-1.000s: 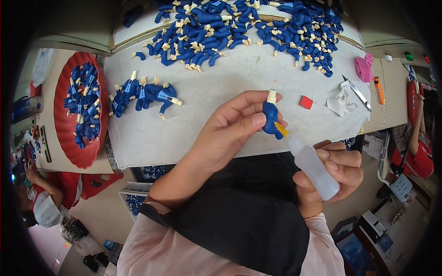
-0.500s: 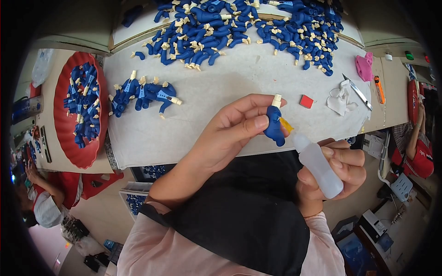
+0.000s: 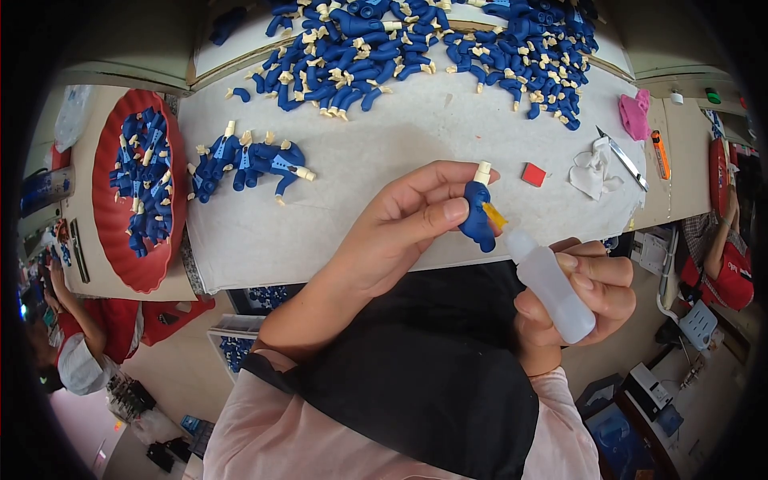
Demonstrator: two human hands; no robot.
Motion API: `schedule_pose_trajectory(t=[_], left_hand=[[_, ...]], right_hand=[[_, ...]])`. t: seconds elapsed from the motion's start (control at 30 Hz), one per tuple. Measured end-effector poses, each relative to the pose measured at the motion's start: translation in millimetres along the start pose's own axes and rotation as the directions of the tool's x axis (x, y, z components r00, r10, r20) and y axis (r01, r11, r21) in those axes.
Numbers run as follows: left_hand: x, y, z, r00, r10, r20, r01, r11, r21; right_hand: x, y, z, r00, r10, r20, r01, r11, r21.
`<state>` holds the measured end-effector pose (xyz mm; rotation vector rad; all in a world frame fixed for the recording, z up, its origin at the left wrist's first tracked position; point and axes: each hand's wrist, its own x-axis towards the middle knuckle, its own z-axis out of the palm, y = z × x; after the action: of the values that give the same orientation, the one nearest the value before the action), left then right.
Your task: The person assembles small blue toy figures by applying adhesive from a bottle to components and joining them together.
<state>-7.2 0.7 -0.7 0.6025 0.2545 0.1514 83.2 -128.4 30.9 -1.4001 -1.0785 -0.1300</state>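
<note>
Between the thumb and fingers of my left hand [image 3: 416,220] is a blue doll body [image 3: 478,218] with a cream neck peg pointing up. My right hand [image 3: 588,292] is wrapped round a translucent white squeeze bottle [image 3: 552,292]. Its yellowish nozzle [image 3: 494,214] reaches the right side of the doll body, at or very near the surface; actual contact is hard to tell. Left of my hands, several blue figures [image 3: 248,164] with light blue fronts and cream hands lie on the white-covered table [image 3: 336,176].
Blue arms with cream hands [image 3: 344,72] are heaped at the table's back. A red scalloped tray [image 3: 104,188] of figures stands left. To the right are a red block [image 3: 534,174], white cloth [image 3: 592,172], tweezers [image 3: 624,160], orange cutter [image 3: 660,154] and pink cloth [image 3: 634,114]. Co-workers sit at both sides.
My hands and the bottle have barely shifted; the nozzle tip sits slightly higher and closer against the doll body. At far left, a co-worker's arm has moved up.
</note>
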Motion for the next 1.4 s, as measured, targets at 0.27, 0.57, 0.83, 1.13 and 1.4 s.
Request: schedule_pose_trajectory(t=[0.27, 0.57, 0.83, 1.13, 1.4], left_hand=[[0.0, -0.3, -0.2, 1.0, 0.017, -0.022, -0.016, 0.999, 0.04], [0.3, -1.0, -0.9, 0.999, 0.029, -0.022, -0.027, 0.997, 0.071], [1.3, -0.9, -2.1, 0.999, 0.033, -0.017, -0.032, 0.997, 0.071], [0.4, -2.1, -2.7, 0.998, 0.06, -0.025, -0.057, 0.994, 0.094], [1.1, -2.1, -2.9, 0.996, 0.066, -0.056, -0.059, 0.99, 0.13]], right_hand=[[-0.5, -1.5, -5.3, 0.999, 0.022, 0.036, -0.024, 0.999, 0.041], [-0.3, -1.5, -2.9, 0.999, 0.03, 0.042, -0.031, 0.999, 0.042], [0.3, -2.8, -5.2, 0.996, 0.053, 0.07, -0.059, 0.995, 0.086], [-11.2, 5.4, -4.7, 0.997, 0.013, -0.073, -0.017, 0.999, -0.048], [-6.5, 3.4, -1.5, 0.998, 0.021, -0.051, -0.024, 0.998, -0.065]])
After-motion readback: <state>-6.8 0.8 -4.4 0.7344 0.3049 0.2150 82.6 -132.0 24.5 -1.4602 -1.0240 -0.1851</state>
